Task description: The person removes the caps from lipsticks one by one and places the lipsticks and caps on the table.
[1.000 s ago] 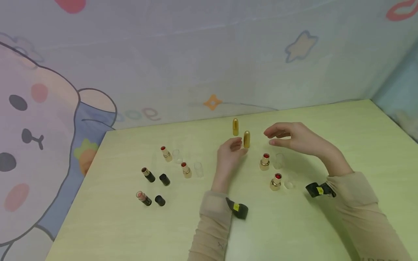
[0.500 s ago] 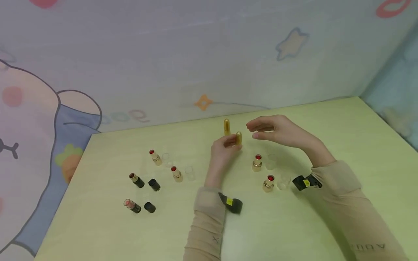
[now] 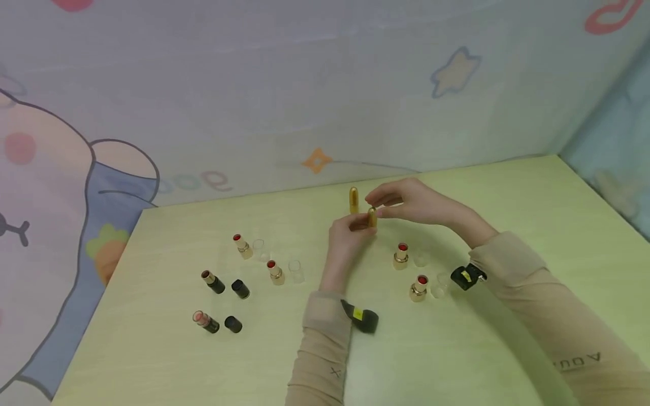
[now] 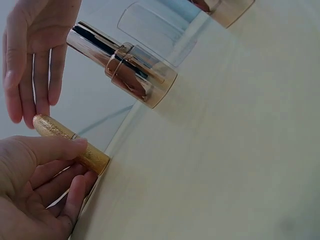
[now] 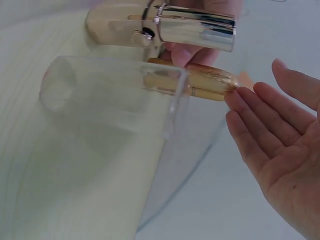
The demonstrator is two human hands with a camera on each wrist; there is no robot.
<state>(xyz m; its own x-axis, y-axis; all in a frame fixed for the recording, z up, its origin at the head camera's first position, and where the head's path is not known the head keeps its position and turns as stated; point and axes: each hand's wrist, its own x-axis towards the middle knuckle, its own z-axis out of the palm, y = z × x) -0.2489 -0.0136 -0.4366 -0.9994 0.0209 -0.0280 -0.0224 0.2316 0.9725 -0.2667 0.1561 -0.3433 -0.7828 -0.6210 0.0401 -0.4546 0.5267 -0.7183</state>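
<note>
My left hand (image 3: pixel 344 239) holds a closed gold lipstick tube (image 3: pixel 372 217) upright on the table, thumb on one side and fingers on the other. In the left wrist view the gold tube's rounded top stands above the thumb. My right hand (image 3: pixel 415 204) comes in from the right with its fingers extended, fingertips right at the tube's top in the right wrist view. Just behind stands a second gold lipstick tube (image 3: pixel 354 200), upright. Nearer the front are two uncapped red lipsticks with gold bases, one (image 3: pixel 400 256) behind the other (image 3: pixel 418 288).
Clear caps (image 3: pixel 439 286) stand beside those red lipsticks. On the left are two more red lipsticks (image 3: pixel 276 273) with clear caps (image 3: pixel 295 271), a dark lipstick (image 3: pixel 212 282) and a pink lipstick (image 3: pixel 205 321) with black caps (image 3: pixel 240 288). A printed curtain (image 3: pixel 254 101) hangs behind the table.
My left hand has closed its grip on the nearer gold tube. My right hand has moved left until its fingertips reach the tube's top. The head view has shifted slightly.
</note>
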